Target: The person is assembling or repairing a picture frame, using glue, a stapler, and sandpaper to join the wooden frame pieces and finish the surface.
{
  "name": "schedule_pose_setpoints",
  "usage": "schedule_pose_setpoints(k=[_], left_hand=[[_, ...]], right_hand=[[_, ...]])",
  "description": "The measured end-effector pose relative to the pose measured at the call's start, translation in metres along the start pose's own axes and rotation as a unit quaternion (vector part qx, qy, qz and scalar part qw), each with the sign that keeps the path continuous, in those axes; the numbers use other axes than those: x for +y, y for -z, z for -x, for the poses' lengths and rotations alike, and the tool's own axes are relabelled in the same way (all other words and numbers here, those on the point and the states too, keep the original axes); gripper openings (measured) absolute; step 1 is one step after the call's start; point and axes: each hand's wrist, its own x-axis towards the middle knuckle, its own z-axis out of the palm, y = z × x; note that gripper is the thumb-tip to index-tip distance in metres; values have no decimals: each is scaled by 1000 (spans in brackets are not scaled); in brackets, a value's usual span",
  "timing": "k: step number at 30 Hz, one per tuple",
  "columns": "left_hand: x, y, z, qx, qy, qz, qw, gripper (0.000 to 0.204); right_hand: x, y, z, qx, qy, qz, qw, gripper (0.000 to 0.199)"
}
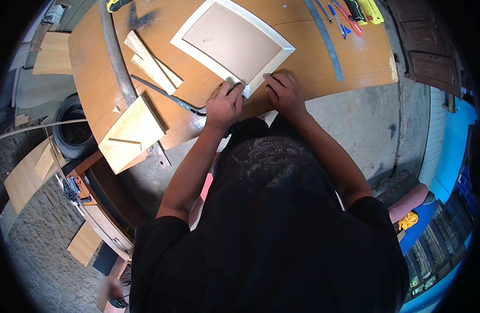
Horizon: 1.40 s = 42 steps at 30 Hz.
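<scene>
Left forearm [192, 169] and right forearm [335, 152] (both bare) reach forward, converging. Left hand [224, 109]: fingers curled. Right hand [288, 96]: fingers bent, tips inward, near the left.

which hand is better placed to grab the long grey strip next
Probably the right hand: it is at the pale frame, nearer the long grey strip. The left hand, by the frame's near corner, is farther and would likely have to cross the right.

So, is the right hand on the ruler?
No, the right hand is at the frame's near end, with tabletop showing between it and the ruler.
</scene>
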Motion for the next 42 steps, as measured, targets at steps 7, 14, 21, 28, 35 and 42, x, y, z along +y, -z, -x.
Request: schedule_pose_setpoints(k=[7,14,21,28,35,42], left_hand=[[-3,3,4,-35,-20,-18,999,24],[-2,3,10,-31,-44,-14,998,27],[2,4,17,-39,-54,-18,998,28],[5,2,30,-50,-76,19,996,27],[19,33,49,-34,22,120,992,16],[-7,29,46,115,273,230,927,23]], right_hand=[[-2,0,-1,0,0,20,1000,32],[-2,0,-4,-17,-15,19,1000,34],[-5,-2,-2,-12,-14,16,1000,34],[-2,-4,-4,-14,-17,20,1000,32],[7,-6,-4,15,-4,-7,1000,27],[-3,29,-49,25,-122,-100,987,26]])
